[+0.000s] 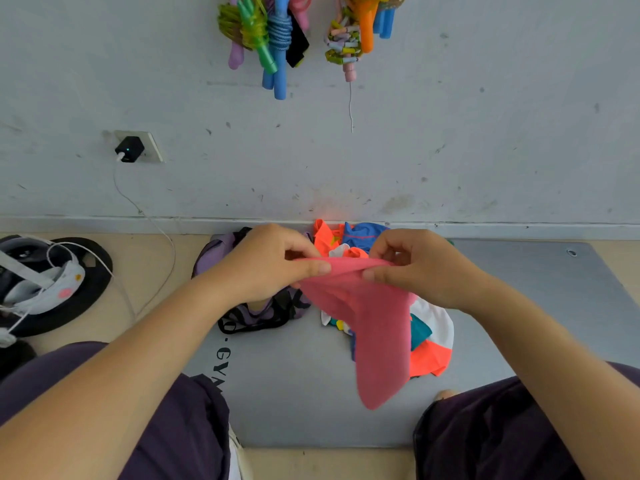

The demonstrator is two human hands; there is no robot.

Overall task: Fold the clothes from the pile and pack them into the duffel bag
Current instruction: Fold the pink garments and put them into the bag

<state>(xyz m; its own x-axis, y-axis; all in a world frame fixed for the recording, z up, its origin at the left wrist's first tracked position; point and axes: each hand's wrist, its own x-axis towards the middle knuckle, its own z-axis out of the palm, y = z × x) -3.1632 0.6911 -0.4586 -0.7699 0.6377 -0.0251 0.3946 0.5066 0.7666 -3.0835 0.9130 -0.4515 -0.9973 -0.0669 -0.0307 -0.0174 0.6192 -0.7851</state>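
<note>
Head view | left hand (273,261) and right hand (415,268) each pinch the top edge of a pink garment (374,327), hanging above the grey mat (294,393) | clothes pile (429,337) behind it, right | purple duffel bag (221,251) far left of pile

Bright, even, soft light with faint shadows; wide-angle bending at the edges, slight blur on near forearms.
</note>
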